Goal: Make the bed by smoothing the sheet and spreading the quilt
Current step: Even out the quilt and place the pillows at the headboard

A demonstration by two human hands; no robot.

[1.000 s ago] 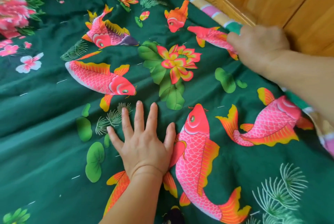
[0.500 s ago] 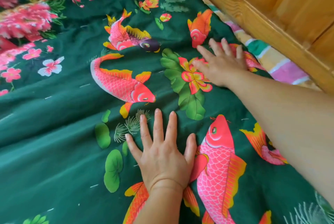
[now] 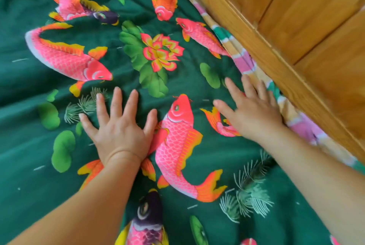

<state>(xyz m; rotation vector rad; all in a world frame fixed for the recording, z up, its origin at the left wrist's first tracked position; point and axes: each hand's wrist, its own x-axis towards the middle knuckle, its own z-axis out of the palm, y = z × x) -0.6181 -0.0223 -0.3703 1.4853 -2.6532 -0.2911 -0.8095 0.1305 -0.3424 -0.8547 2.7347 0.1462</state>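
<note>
A dark green quilt [image 3: 29, 86] printed with pink fish and lotus flowers covers the bed and fills most of the view. My left hand [image 3: 120, 126] presses flat on it, fingers spread, beside a large pink fish. My right hand [image 3: 250, 110] lies flat with straight fingers near the quilt's right edge, slightly blurred. A striped sheet [image 3: 246, 63] in pink, green and orange shows as a narrow band between the quilt's edge and the wood. Soft folds run across the quilt on the left.
A wooden panelled bed frame or wall [image 3: 296, 27] runs diagonally along the right side, close against the sheet's edge and my right hand. The quilt stretches away to the left and top of the view.
My right hand slid from the quilt's far edge, over the lotus flower, back toward me along the right edge, opening flat. My left hand stayed pressed in place. The view tilted down.
</note>
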